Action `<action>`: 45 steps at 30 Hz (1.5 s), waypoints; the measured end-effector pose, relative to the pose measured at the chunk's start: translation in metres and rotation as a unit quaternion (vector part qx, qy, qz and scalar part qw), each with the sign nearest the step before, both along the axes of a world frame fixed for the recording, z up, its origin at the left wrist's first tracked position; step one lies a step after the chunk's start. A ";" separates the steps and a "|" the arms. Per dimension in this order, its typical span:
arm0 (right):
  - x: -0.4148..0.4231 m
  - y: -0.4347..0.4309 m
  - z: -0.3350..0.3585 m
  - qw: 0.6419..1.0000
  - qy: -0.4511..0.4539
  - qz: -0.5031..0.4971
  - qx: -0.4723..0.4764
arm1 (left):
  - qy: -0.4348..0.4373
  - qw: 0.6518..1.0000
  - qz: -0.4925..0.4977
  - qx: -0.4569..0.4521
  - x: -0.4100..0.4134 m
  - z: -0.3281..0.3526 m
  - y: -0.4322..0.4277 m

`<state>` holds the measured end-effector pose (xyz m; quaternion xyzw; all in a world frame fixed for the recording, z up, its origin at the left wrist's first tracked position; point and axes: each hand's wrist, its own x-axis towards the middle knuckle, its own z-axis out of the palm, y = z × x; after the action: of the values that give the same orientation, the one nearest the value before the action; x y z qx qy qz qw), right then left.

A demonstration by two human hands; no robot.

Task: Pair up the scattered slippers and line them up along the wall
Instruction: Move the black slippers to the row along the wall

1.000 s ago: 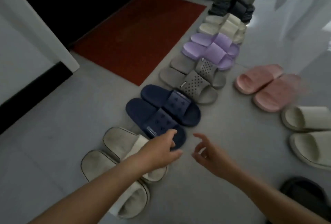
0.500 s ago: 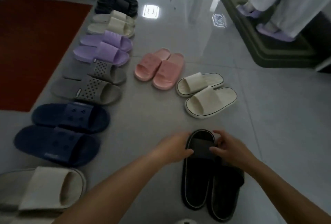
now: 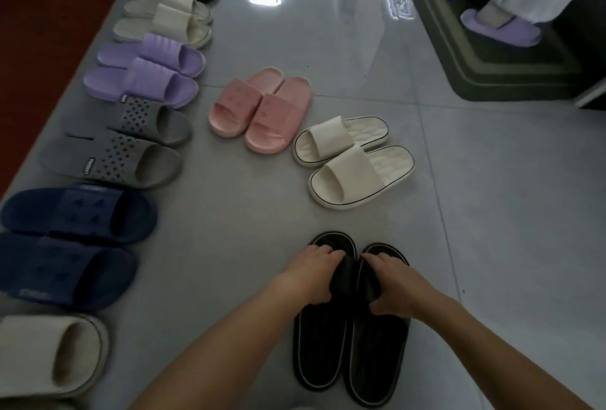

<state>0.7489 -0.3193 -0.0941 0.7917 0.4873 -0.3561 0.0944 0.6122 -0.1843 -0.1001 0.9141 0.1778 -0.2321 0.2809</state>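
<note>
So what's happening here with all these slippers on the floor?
A person is tidying them into pairs. The left hand and right hand each grip the strap of one black slipper, side by side. Navy, grey and purple pairs already line the left. The pink pair and cream pair sit mid-floor.

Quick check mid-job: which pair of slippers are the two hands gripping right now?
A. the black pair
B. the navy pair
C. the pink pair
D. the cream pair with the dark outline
A. The left hand and right hand each clasp a strap of the black pair, which lies side by side on the floor; the other three pairs lie untouched.
</note>
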 end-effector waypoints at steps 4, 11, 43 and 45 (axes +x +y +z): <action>-0.028 0.047 0.007 0.997 0.039 0.037 0.048 | -0.006 0.997 0.076 -0.029 -0.046 0.008 0.035; -0.141 0.139 0.027 0.986 0.079 0.110 0.102 | -0.030 0.982 0.181 0.043 -0.179 0.046 0.091; -0.346 0.126 0.031 0.662 0.122 0.739 0.025 | -0.124 0.710 0.689 -0.074 -0.368 0.000 -0.200; -0.367 0.132 0.032 0.575 0.120 0.808 0.033 | -0.135 0.642 0.739 -0.154 -0.349 -0.005 -0.206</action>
<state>0.3817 -0.1871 -0.0616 0.0216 0.9433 -0.2080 0.2577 0.2635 -0.3908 -0.1052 0.4431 0.7165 0.1545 0.5162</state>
